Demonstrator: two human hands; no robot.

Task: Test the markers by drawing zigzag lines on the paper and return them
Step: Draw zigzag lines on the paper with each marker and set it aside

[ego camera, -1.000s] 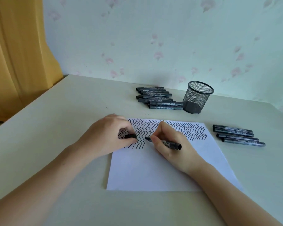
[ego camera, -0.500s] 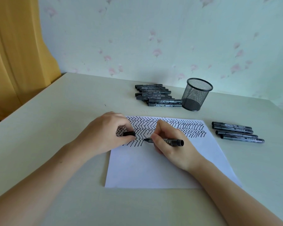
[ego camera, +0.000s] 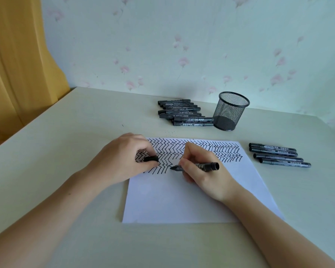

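Note:
A white sheet of paper (ego camera: 182, 198) lies on the table, its upper part covered with black zigzag lines. My right hand (ego camera: 203, 171) grips an uncapped black marker (ego camera: 205, 166), lying almost flat with its tip pointing left, just above the paper beside the lower zigzag rows. My left hand (ego camera: 124, 159) rests on the paper's left edge and pinches the marker's black cap (ego camera: 151, 158). The cap and the marker tip are a short gap apart.
A pile of several black markers (ego camera: 182, 113) lies at the back, left of a black mesh pen cup (ego camera: 231, 111). Several more markers (ego camera: 278, 155) lie in a row right of the paper. A yellow curtain (ego camera: 17, 64) hangs at the left.
The marker has tilted from a writing angle to nearly level, its tip lifted off the paper. The left hand with the cap has hardly moved.

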